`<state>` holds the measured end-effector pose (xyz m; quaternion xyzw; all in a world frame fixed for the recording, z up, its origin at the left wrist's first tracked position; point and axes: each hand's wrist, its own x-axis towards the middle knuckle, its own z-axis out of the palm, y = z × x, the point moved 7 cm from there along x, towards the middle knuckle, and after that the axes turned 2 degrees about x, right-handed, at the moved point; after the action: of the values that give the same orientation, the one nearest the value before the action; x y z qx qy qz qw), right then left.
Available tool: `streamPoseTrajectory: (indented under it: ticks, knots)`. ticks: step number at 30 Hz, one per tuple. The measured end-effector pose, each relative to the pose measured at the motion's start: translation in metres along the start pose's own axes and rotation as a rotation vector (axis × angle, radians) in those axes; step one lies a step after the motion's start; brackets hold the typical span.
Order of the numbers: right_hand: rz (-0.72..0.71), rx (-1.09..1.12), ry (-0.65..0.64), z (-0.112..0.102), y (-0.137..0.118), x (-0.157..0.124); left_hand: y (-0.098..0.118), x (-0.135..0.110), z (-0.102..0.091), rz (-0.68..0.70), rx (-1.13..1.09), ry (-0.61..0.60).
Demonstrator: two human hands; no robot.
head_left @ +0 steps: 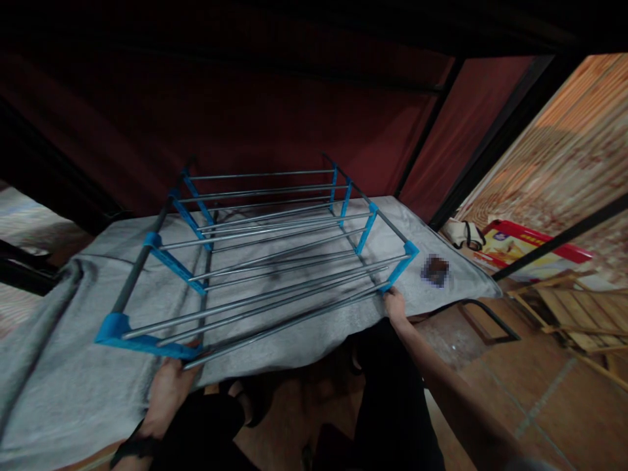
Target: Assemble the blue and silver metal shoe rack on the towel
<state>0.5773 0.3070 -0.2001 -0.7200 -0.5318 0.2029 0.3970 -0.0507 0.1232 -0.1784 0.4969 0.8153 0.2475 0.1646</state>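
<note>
A rack of thin grey metal tubes with blue plastic connectors lies across the grey blanket. Its nearest tube runs slantwise, and its left end sticks out past the left front connector. My left hand is closed around that front corner, close to the tube's end; some of its fingers are hidden behind the frame. At the opposite front corner, my right hand grips the bottom of the blue connector, its fingertips partly out of sight.
The grey blanket covers the surface under the rack, with a blurred small item on its right. Dark posts and a red panel stand behind. To the right are a red box and a wooden slatted chair on the tiled floor.
</note>
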Motion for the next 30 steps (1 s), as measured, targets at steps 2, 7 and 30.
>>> streamPoseTrajectory:
  ticks: [2, 7, 30]
  knots:
    - [0.057, 0.013, 0.024, -0.001, 0.001, -0.002, 0.003, 0.000, -0.001, 0.011, 0.004, 0.008]
    - [0.077, 0.095, 0.032, 0.000, -0.004, -0.004, 0.002, 0.003, -0.006, -0.064, -0.044, -0.006]
    - [-1.128, -0.400, -0.419, 0.088, -0.205, -0.166, 0.025, -0.011, -0.007, -0.041, -0.520, 0.274]
